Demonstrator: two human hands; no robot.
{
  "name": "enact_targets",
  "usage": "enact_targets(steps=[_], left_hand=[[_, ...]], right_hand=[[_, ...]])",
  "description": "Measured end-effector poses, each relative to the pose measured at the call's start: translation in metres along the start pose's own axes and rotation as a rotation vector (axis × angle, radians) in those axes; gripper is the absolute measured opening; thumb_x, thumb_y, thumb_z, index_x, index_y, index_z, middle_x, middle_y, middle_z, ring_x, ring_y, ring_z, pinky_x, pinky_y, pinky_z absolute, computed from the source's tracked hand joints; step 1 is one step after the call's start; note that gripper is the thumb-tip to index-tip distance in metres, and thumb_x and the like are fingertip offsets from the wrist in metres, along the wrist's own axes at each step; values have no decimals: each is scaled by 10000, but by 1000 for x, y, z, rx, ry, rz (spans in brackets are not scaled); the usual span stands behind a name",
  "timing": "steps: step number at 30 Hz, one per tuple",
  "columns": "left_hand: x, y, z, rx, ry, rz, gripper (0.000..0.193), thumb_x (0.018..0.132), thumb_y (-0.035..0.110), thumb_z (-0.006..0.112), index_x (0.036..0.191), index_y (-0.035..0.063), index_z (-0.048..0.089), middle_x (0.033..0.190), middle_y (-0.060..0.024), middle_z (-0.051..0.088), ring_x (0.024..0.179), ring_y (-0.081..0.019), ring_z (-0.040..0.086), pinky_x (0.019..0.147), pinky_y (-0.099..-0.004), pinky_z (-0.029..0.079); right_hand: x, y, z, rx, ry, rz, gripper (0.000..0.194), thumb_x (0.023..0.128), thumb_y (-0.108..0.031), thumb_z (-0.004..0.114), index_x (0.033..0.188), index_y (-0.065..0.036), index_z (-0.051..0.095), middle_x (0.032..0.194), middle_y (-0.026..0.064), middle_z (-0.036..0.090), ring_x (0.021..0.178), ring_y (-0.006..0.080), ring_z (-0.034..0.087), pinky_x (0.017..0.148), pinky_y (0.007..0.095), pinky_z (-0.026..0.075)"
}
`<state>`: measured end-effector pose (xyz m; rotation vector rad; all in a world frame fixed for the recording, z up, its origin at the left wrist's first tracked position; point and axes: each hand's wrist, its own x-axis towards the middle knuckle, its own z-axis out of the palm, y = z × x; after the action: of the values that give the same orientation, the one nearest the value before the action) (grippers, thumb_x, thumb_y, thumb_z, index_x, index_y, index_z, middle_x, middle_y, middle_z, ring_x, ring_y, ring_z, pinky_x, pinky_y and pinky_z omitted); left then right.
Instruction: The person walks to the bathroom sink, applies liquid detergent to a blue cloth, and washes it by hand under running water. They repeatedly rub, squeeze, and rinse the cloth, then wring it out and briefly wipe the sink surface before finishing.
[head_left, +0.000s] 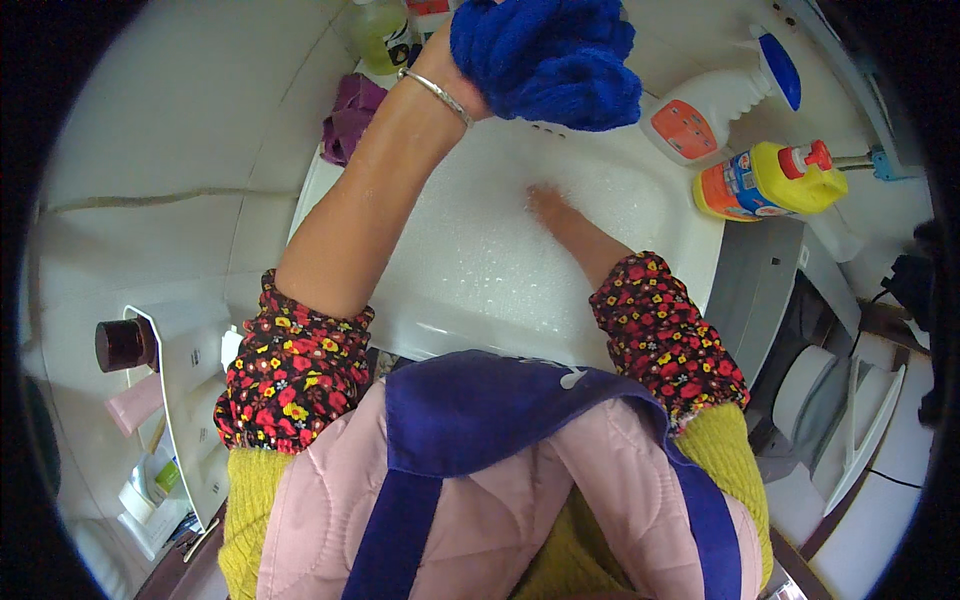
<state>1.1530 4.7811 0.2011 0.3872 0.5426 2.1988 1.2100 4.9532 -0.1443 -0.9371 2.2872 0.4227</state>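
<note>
My left hand (466, 91) holds a bunched blue towelling cloth (551, 64) up over the far end of a white basin (480, 259). The cloth covers most of its fingers, and a silver bangle (439, 91) rings the wrist. Inside the basin, whitish foamy water (480, 225) lies over the bottom. My right hand (549, 204) dips into this water at the right, its fingers hidden below the surface. Both forearms wear flowered sleeve covers.
A purple cloth (351, 120) hangs on the basin's left rim, near a bottle of yellowish liquid (382, 41). A white spray bottle (694, 116) and a yellow pump bottle (772, 184) stand on the right. At lower left, a white wall organiser (184, 420) holds toiletries.
</note>
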Motion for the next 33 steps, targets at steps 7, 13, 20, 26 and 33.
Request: enact_targets(steps=[7,13,20,26,33], left_hand=[[9,-2,-22,-35,60,-95,392,869,306,403,1124,29,512,1054,-161,566,933,-295,554,834,-428,446],[9,-3,-17,-41,159,-82,378,875,291,396,1094,14,530,1031,-155,583,907,-289,565,822,-418,453],[18,0,-6,-125,313,21,362,876,265,415,1086,-8,529,1029,-164,584,911,-290,567,842,-409,448],[25,1,-9,-132,160,28,368,878,276,415,1073,-12,534,1023,-164,586,920,-285,564,853,-406,442],[26,2,-10,-93,154,13,348,880,257,423,1054,-21,538,992,-162,598,897,-279,574,840,-394,451]], right_hand=[[55,17,70,297,284,192,416,830,-268,463,1183,-48,451,1278,116,401,1176,282,375,997,443,253],[64,22,98,192,357,140,418,835,-284,462,1183,-53,451,1253,118,429,1161,288,388,982,445,273],[36,13,56,272,256,185,417,838,-287,450,1179,-47,457,1260,125,419,1141,307,396,981,441,273],[41,15,70,275,406,167,437,844,-295,431,1197,-38,442,1267,130,412,1166,309,371,994,444,253],[34,11,44,304,344,180,447,849,-305,426,1193,-19,436,1266,141,409,1189,309,347,998,449,249]])
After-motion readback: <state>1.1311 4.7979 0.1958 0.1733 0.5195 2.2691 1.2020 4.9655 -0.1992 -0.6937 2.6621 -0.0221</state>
